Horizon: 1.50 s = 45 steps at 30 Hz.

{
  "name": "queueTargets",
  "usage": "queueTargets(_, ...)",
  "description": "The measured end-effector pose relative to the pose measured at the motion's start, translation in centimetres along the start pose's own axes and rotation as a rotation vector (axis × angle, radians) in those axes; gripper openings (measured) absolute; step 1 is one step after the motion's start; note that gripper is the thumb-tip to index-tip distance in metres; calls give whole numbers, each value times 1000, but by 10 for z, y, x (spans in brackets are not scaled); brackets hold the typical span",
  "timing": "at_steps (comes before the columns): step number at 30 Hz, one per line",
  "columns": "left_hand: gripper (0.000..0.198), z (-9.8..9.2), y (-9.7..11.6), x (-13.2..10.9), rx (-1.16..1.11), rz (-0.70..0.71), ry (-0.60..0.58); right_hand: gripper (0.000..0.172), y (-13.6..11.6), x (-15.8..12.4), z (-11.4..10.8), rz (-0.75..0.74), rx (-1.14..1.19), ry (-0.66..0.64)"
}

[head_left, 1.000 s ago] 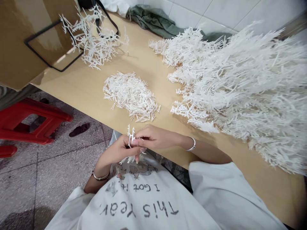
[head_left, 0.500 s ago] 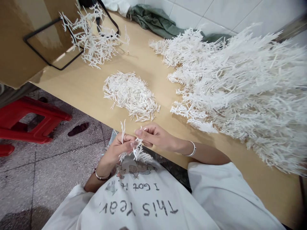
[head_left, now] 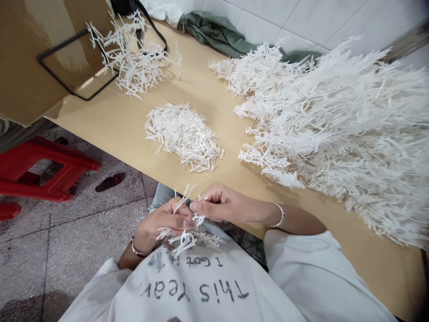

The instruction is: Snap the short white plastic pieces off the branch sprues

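Observation:
Between my hands, just off the table's front edge, is a branched white plastic sprig point(head_left: 184, 241). My left hand point(head_left: 167, 219) is closed around it, with thin prongs sticking up past the fingers and a bushy part hanging below. My right hand point(head_left: 221, 203) pinches a thin white piece at the sprig's upper right; whether that piece is still joined to the sprig I cannot tell. Beyond my hands lies a low heap of short white pieces point(head_left: 184, 136). To the right spreads a large pile of white branched sprigs point(head_left: 328, 120).
A loose clump of bare white stems point(head_left: 137, 62) lies at the back left, beside a black wire frame point(head_left: 77, 67) and a cardboard box point(head_left: 43, 40). Green cloth point(head_left: 217, 33) runs along the tiled wall. A red stool point(head_left: 47, 170) stands on the floor at left.
Both hands have come slightly lower, nearer my shirt. The sprig has turned in my left hand, and its bushy part now spreads wider below the fingers.

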<state>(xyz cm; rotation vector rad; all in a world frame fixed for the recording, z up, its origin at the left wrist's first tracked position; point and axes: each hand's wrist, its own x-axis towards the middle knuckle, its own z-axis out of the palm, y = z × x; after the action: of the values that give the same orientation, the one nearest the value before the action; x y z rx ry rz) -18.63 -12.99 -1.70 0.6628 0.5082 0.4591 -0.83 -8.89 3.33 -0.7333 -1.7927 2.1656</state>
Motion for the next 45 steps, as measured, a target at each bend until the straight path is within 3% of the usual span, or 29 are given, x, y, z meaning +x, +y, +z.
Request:
queueTargets(5,46,-4,-2,-7,43,-3,10,53,-6,-4,-1,-12,-22,-1)
queueTargets(7,47,-10,-4,-16,98,28,-67,52,-10,-8,-10,-62,-23,73)
queueTargets(9,48,-17,-8,-28,155,72,-249,51,-15,-13,-21,-153,-1,225)
queueTargets(12,49,-21,-11,-39,162,224,261,50,-19,-13,-32,-250,-88,331)
queueTargets(13,50,-20,-11,-38,138,250,323,50,-19,-10,-34,-255,-187,332)
queueTargets(15,52,-19,-8,-32,153,272,327,49,-14,-2,-37,-244,-477,408)
queueTargets(18,50,-17,-1,-15,213,321,304,38,-2,14,-49,-198,-969,698)
queueTargets(20,49,-17,2,-6,200,363,362,25,7,21,-62,-119,-1225,821)
queueTargets(23,49,-16,3,2,169,420,470,16,13,25,-77,-61,-1420,869)
queueTargets(25,49,-13,2,5,139,446,524,19,12,24,-76,-197,-1412,903)
queueTargets(27,48,-9,0,7,117,478,577,26,10,21,-66,-444,-1270,852)
queueTargets(29,46,-6,-1,9,136,504,593,37,7,18,-51,-562,-1035,630)
queueTargets(31,43,-4,-1,10,195,505,571,42,7,15,-35,-481,-807,373)
queueTargets(33,42,-4,-1,11,275,496,523,38,8,15,-25,-348,-635,238)
queueTargets(38,46,-3,2,12,364,447,456,40,12,19,-22,-316,-438,219)
queueTargets(41,47,-3,1,12,221,379,429,42,14,20,-21,-319,-286,178)
queueTargets(45,52,1,-5,19,-31,320,298,41,23,19,-7,-283,178,84)
